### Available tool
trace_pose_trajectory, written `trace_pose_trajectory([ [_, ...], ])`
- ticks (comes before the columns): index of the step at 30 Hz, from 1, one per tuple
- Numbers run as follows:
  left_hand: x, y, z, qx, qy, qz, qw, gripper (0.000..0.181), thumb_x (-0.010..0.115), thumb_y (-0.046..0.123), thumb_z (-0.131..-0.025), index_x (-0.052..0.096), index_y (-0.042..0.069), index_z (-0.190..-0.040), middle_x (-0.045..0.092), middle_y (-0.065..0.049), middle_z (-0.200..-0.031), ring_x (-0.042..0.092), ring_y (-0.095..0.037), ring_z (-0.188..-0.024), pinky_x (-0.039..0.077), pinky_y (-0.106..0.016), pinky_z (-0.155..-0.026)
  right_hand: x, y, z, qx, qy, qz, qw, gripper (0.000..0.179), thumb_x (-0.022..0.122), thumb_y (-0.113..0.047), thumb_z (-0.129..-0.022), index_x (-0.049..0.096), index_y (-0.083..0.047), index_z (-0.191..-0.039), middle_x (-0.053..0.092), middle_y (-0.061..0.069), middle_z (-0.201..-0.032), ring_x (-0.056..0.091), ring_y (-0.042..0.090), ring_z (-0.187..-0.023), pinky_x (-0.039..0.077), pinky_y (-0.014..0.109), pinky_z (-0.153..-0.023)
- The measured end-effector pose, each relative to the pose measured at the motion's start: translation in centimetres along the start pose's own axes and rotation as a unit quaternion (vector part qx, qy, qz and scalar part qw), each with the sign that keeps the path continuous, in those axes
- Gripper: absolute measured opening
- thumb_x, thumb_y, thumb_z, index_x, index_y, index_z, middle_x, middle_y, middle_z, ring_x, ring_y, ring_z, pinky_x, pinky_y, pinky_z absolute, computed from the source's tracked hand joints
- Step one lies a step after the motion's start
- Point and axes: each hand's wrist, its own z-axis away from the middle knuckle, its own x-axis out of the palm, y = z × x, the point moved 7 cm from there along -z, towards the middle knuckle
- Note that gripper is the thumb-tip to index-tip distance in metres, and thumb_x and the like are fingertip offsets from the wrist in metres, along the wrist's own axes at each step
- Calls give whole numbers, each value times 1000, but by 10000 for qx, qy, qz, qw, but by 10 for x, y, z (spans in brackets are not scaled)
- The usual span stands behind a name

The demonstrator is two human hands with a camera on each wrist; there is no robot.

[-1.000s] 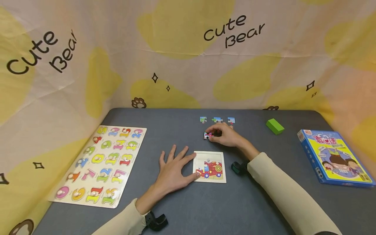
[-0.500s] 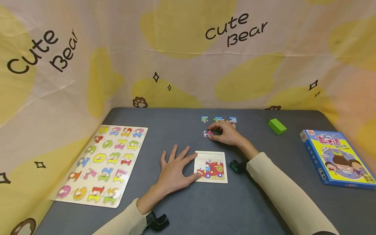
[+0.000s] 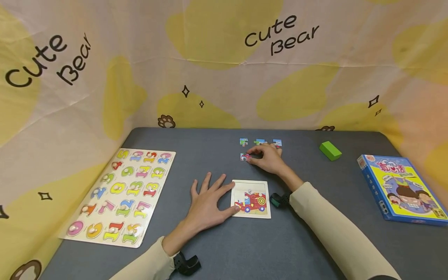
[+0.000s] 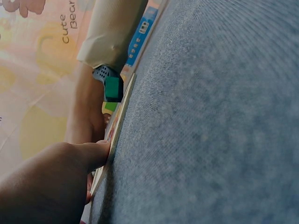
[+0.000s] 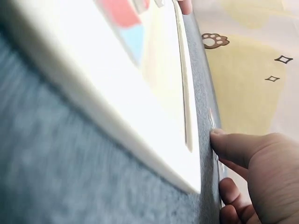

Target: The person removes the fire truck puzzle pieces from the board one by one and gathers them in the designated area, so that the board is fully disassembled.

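In the head view my left hand (image 3: 206, 208) lies spread on the table, its thumb and index fingertip at the left edge of a square puzzle board (image 3: 238, 217). A partly assembled red vehicle picture (image 3: 252, 203) shows inside the board's pale frame. Beyond the board, my right hand (image 3: 269, 158) pinches a small pink-and-white jigsaw piece (image 3: 244, 157) between thumb and index finger, low over the table. Behind that hand lie a green-blue jigsaw piece (image 3: 243, 142), a second one (image 3: 259, 141) and a third (image 3: 277, 142) in a row; fingers partly cover the last two.
On the left lies a white board of number pieces (image 3: 138, 239). A green block (image 3: 330, 151) sits at the back right, with a blue-and-yellow game box (image 3: 402, 188) nearer the right edge. A printed cloth (image 3: 210, 46) hangs behind the table (image 3: 217, 260).
The right hand has shifted slightly left and away with the pink jigsaw piece, which has turned a little. The left hand stays at the puzzle board.
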Motion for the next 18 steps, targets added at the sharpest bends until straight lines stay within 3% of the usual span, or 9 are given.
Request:
trace_pose_trajectory([
  [12,0,-1,0,4,-16,-35,10000,72,70,63,-84,55,34,-148,41,-2,-163,18,-44,-156,3,-78,-115,2,-2,-7,358,28,49,9993,28,80,-29,-88,78,-16,-112,71,12,-111,50,32,-104,22,62,-99],
  [18,0,-2,1,0,-9,-49,10000,71,70,62,-84,55,35,-148,40,-1,-163,18,-43,-157,3,-76,-116,1,-2,-9,655,-127,64,9978,28,79,-31,-88,77,-16,-112,69,13,-107,48,32,-101,22,59,-95],
])
